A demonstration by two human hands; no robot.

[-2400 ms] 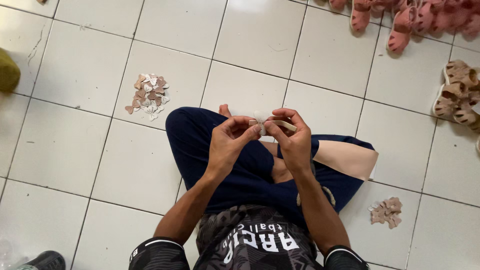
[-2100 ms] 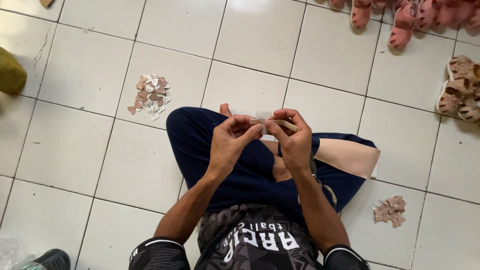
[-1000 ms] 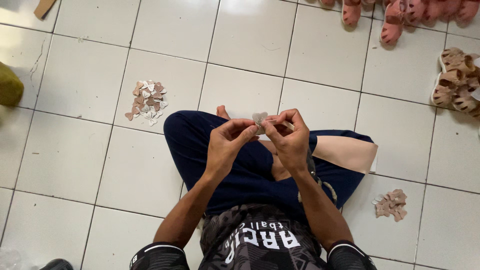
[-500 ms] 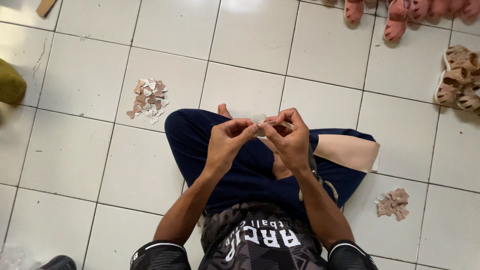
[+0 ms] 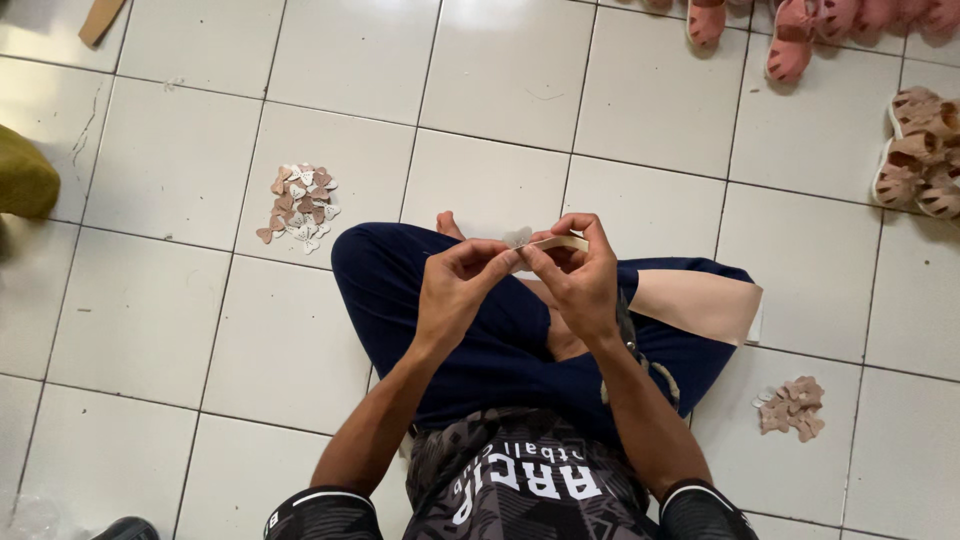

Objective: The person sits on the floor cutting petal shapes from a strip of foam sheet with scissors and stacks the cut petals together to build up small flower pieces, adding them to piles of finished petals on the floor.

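Your left hand (image 5: 462, 290) and right hand (image 5: 580, 275) both pinch one small tan strip (image 5: 552, 242) over your lap, close-up for fingertip work; cut-piece piles (image 5: 299, 203) sit within reach on the floor.

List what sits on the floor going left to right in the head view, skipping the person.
Green bag → left pile of heart-shaped pieces → beige sheet → right pile of pieces → tan sandals.

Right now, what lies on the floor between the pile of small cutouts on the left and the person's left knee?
Head view: only bare white tile separates the cutouts from the knee.
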